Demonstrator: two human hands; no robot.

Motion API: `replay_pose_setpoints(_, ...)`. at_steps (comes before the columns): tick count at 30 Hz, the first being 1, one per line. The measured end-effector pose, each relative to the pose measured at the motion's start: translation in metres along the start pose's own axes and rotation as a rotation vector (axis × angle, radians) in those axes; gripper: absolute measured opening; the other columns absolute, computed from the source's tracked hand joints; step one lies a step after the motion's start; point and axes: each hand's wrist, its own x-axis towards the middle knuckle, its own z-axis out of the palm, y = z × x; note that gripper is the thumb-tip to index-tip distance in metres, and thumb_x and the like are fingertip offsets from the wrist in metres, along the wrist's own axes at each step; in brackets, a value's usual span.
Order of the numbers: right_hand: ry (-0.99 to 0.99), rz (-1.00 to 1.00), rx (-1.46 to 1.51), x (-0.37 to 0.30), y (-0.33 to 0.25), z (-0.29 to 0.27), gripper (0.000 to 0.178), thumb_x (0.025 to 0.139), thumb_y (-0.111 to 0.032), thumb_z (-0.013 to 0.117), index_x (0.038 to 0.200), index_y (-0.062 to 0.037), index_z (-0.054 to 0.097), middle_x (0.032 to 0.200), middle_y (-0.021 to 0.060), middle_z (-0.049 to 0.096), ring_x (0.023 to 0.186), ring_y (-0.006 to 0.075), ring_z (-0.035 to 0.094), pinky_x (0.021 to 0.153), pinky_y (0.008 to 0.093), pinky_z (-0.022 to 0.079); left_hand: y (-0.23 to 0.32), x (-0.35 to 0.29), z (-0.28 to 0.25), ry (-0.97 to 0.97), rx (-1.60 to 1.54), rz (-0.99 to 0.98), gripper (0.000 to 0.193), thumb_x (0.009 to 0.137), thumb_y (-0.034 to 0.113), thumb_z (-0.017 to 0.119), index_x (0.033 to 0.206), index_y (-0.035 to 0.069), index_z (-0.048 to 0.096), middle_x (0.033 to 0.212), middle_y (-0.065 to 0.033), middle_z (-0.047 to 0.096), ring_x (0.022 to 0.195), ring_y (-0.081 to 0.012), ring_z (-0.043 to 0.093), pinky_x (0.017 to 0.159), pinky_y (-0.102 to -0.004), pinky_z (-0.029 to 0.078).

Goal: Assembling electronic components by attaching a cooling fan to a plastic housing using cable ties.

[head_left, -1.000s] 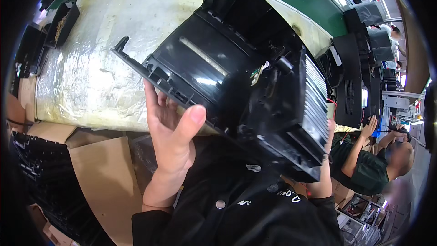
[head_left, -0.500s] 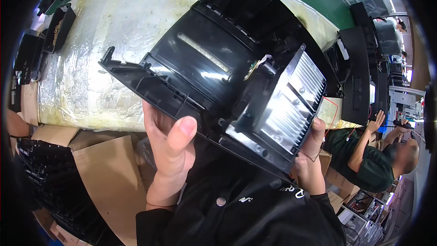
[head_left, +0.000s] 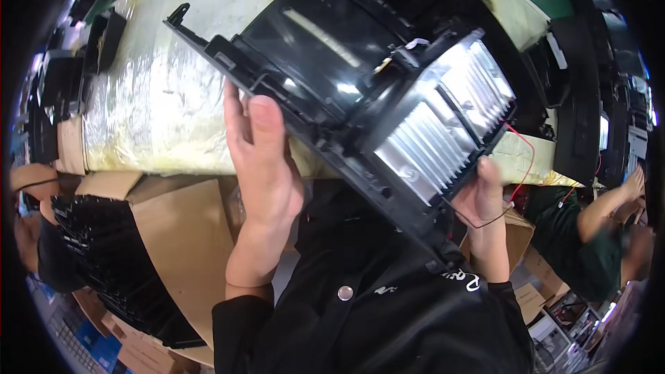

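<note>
A large black plastic housing (head_left: 315,48) is tilted in front of me above the bench, its hollow inner side toward me. It has a long pale slot strip and a shiny silver finned metal block (head_left: 429,138) fixed at its right part. My left hand (head_left: 263,149) holds the lower left edge, with the thumb on the near side and the other fingers partly hidden behind. At the lower right corner, beside the metal block, my right hand (head_left: 483,197) grips the housing; most of its fingers are hidden. Thin red and black wires (head_left: 530,145) hang near that hand.
Plastic film covers the pale bench top (head_left: 149,111). A cardboard box (head_left: 180,235) with several stacked black parts (head_left: 118,256) stands at lower left. A small black bin (head_left: 111,38) is at the far left. Other people work on both sides, one in a dark green shirt (head_left: 554,235) at right.
The housing has tilted further, its right end lower and the finned block turned more toward me. Both hands keep hold of it. The surroundings have shifted in the view.
</note>
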Motion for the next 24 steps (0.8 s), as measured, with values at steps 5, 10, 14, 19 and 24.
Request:
replay_pose_setpoints(5,-0.236,0.099,-0.237,-0.026,-0.018,-0.019,0.062,0.09,-0.024,0.067,0.139,0.0008,0.039,0.13,0.0169,0.056,0.113,0.0288,0.06,0.084,0.0375,0.054,-0.003,0.012,-0.01,-0.063,-0.021,-0.004,0.065,0.1,0.035,0.051,0.148,0.003,0.023,0.138,-0.0122,0.045,0.122,-0.0199,0.049,0.104,-0.0337,0.04)
replay_pose_setpoints(10,-0.439,0.128,-1.596,-0.113,-0.144,-0.048,0.04,0.089,-0.011,0.065,0.125,0.0029,0.057,0.114,0.0173,0.067,0.099,0.0236,0.067,0.085,0.0309,0.052,-0.013,-0.043,-0.001,-0.071,0.174,0.148,0.082,0.097,0.039,0.054,0.153,0.004,0.006,0.153,-0.0183,0.02,0.137,-0.0272,0.032,0.112,-0.0368,0.029)
replay_pose_setpoints(14,0.155,-0.515,-1.023,-0.047,-0.19,-0.058,0.044,0.098,-0.028,0.052,0.126,0.0051,0.055,0.111,0.0162,0.068,0.093,0.0212,0.066,0.084,0.0316,0.051,-0.038,-0.087,-0.001,-0.276,0.445,0.204,0.094,0.095,0.045,0.054,0.151,0.0,-0.006,0.156,-0.02,0.012,0.142,-0.0269,0.022,0.115,-0.0383,0.017)
replay_pose_setpoints(19,-0.336,-0.213,-0.872,0.08,-0.134,0.02,0.053,0.101,-0.038,0.044,0.137,0.0,0.049,0.133,0.0128,0.056,0.118,0.0183,0.055,0.101,0.0303,0.042,-0.066,-0.085,0.02,-0.184,0.233,0.07,0.086,0.093,0.046,0.054,0.149,0.0,0.009,0.143,-0.0147,0.034,0.129,-0.0244,0.039,0.108,-0.0376,0.03)
replay_pose_setpoints(24,-0.346,-0.198,-0.472,0.058,-0.117,0.039,0.051,0.101,-0.039,0.044,0.134,-0.0002,0.051,0.125,0.01,0.061,0.109,0.0156,0.06,0.095,0.0277,0.046,-0.066,-0.065,0.016,-0.176,0.143,0.041,0.069,0.093,0.046,0.042,0.141,-0.002,0.035,0.133,-0.0177,0.051,0.121,-0.0291,0.052,0.105,-0.0418,0.04)
